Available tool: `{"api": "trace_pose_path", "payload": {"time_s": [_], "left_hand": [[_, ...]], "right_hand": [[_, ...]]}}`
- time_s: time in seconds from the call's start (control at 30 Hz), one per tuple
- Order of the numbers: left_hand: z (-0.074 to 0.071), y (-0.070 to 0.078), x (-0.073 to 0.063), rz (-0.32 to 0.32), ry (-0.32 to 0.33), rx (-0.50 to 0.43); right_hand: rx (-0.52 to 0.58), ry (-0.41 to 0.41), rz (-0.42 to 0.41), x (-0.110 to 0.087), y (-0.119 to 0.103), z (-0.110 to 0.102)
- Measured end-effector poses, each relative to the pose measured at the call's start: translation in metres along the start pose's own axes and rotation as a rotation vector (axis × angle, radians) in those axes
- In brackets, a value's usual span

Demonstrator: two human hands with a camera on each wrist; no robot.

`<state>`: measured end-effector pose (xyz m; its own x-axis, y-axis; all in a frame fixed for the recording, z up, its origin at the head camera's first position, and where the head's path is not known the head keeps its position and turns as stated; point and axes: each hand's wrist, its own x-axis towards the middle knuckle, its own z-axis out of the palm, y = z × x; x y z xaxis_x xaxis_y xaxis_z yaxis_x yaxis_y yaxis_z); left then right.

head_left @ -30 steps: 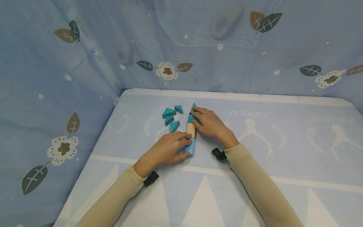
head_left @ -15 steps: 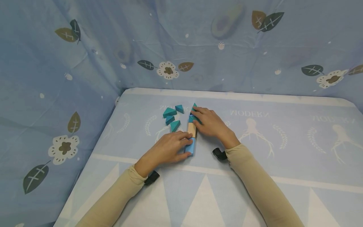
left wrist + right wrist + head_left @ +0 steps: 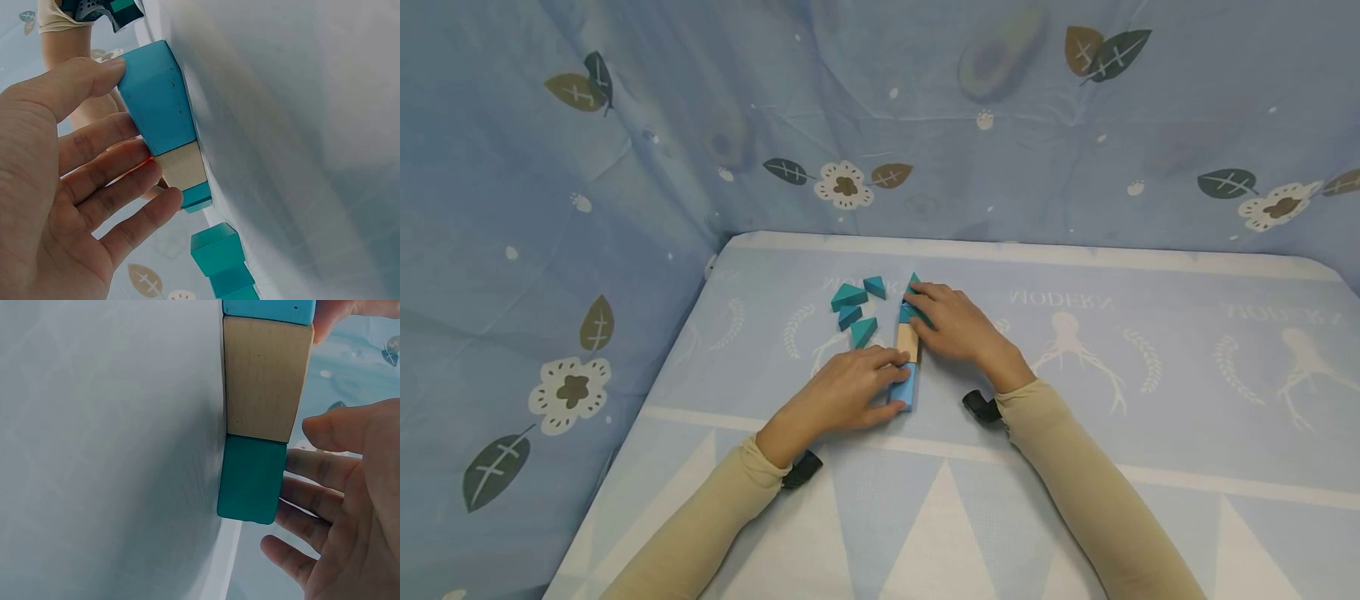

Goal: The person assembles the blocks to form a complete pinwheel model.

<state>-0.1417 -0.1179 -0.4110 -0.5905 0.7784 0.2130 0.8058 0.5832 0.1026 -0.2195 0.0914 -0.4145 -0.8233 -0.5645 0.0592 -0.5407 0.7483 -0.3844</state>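
While the head view shows the row of blocks (image 3: 907, 343) small on the surface (image 3: 1187, 317), the left wrist view reveals dark specks on its blue block (image 3: 156, 100). Fingers extended, the left hand (image 3: 850, 390) touches it; the right hand (image 3: 957, 327), fingers loosely straight, touches the teal block (image 3: 252, 480).

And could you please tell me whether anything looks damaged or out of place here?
Only small things: the blue block shows small dark marks; whether dirt or dents, I cannot tell. The loose teal blocks lie at mixed angles, unlike the straight row beside them. Nothing looks spilled.
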Motion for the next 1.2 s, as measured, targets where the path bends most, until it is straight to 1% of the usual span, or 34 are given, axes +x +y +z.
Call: {"api": "trace_pose_path", "payload": {"time_s": [0.57,0.8,1.03,1.2], "left_hand": [[-0.0012,0.0005,0.0004,-0.013,-0.017,-0.008],[-0.0003,0.0004,-0.0001,-0.012,-0.005,-0.015],[-0.0004,-0.0001,0.0001,-0.019,-0.025,-0.017],[-0.0008,0.0001,-0.0002,-0.016,-0.022,-0.016]], "right_hand": [[-0.003,0.001,-0.010,0.0002,0.0001,0.0006],[0.004,0.007,-0.011,0.0004,-0.0004,0.0017],[-0.002,0.000,-0.011,-0.0002,-0.0013,0.0002],[-0.004,-0.001,-0.010,0.0000,-0.0015,0.0004]]}}
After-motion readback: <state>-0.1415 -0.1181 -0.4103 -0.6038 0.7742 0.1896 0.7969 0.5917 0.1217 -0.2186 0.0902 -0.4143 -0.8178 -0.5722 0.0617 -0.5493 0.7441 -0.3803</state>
